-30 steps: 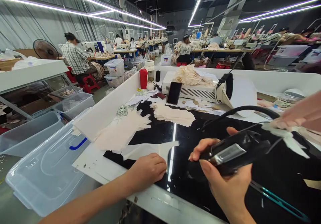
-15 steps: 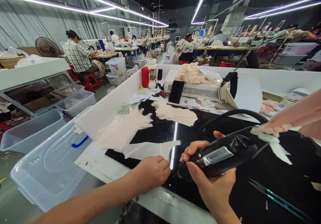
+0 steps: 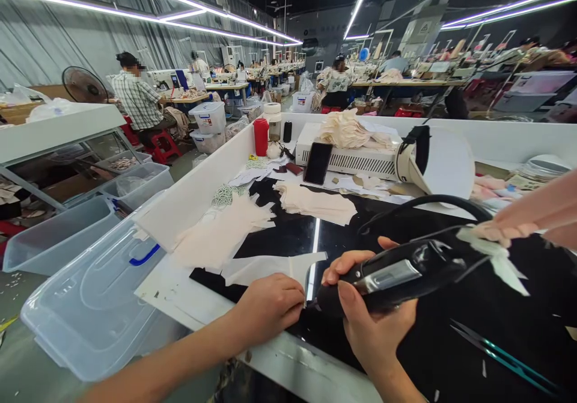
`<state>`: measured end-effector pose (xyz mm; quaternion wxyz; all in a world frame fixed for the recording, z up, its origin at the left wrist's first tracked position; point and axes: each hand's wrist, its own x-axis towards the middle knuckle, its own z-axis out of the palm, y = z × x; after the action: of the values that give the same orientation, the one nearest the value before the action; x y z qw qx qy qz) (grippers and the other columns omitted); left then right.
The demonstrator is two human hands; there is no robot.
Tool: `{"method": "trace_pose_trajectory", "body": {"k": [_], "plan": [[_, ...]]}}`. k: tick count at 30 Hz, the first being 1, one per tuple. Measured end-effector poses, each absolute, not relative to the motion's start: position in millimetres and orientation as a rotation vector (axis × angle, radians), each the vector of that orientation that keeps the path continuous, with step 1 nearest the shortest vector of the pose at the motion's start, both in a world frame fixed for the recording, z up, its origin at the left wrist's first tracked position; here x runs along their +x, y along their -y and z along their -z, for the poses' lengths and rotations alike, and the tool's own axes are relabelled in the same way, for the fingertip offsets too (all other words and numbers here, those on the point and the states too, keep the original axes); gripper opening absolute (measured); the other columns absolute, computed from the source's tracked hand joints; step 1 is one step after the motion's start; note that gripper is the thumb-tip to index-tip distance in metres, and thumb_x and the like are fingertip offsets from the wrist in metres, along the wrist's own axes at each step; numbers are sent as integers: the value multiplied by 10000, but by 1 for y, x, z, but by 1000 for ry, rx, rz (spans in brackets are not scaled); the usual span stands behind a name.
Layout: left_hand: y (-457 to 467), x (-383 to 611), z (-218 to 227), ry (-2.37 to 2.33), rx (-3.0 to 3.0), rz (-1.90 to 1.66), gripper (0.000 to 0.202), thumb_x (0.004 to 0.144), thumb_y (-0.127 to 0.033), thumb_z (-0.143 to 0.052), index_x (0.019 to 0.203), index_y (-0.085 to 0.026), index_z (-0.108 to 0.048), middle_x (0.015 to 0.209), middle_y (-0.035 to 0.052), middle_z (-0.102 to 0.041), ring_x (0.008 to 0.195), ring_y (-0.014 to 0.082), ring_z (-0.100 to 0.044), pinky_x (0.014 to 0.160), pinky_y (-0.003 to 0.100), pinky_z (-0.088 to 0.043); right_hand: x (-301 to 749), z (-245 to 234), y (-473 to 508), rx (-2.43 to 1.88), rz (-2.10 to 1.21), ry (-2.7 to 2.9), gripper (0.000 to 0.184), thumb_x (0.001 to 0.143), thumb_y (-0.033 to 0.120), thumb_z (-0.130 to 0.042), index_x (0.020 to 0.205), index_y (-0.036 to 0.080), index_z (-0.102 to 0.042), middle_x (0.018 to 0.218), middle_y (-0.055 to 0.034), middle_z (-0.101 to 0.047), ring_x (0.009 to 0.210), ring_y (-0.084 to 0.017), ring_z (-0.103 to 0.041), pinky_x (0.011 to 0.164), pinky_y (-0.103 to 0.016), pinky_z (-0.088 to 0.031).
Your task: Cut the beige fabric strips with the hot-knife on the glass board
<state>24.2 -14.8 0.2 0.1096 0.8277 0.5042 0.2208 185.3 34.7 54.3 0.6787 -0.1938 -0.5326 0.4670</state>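
My right hand [image 3: 378, 319] is wrapped around a black handheld power tool [image 3: 396, 276] with a shiny metal plate on its side. The tool's narrow end points left, toward my left hand [image 3: 274, 307]. That hand is closed, fingertips pinched together close to the tool's tip; what lies between them is too small to make out. Just behind the left hand, a thin white fabric piece [image 3: 261, 269] lies flat on the black work surface. A black cable [image 3: 442, 198] curves behind the tool. Pink cloth [image 3: 527, 210] with a pale knotted strip [image 3: 496, 252] hangs at the tool's rear.
Teal tweezers [image 3: 505, 358] lie at right. Cut fabric pieces [image 3: 225, 228] and a fabric stack [image 3: 315, 203] lie farther back. A phone [image 3: 318, 163] leans on a white box [image 3: 351, 159], near a white visor [image 3: 433, 162]. A clear lidded bin [image 3: 99, 295] stands left.
The narrow end of the tool has shifted slightly left, closer to my left fingertips. My left hand has moved a little and stays closed. The right hand keeps its grip.
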Motion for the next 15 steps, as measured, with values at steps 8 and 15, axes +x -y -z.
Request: {"method": "trace_pose_trajectory", "body": {"k": [8,15], "plan": [[15,24,2,-1465,2409,-682,87,970,-158,-605,951,-192,-683,992,4,-747,924,181,-681,861,278,-512,183,-50,-37,-435,-1049,1199,567,888,166,-772,1353,292,-474,871,18,-656,673,-161,-643,606,-319,-585],[16,20,-3,-1383,2407,-711,137,1019,-157,-549,1018,-180,-684,1047,23,-737,969,181,-670,886,281,-517,185,-49,-35,-417,-1066,1210,544,900,164,-771,1343,290,-483,874,15,-648,688,-159,-645,609,-313,-596]]}}
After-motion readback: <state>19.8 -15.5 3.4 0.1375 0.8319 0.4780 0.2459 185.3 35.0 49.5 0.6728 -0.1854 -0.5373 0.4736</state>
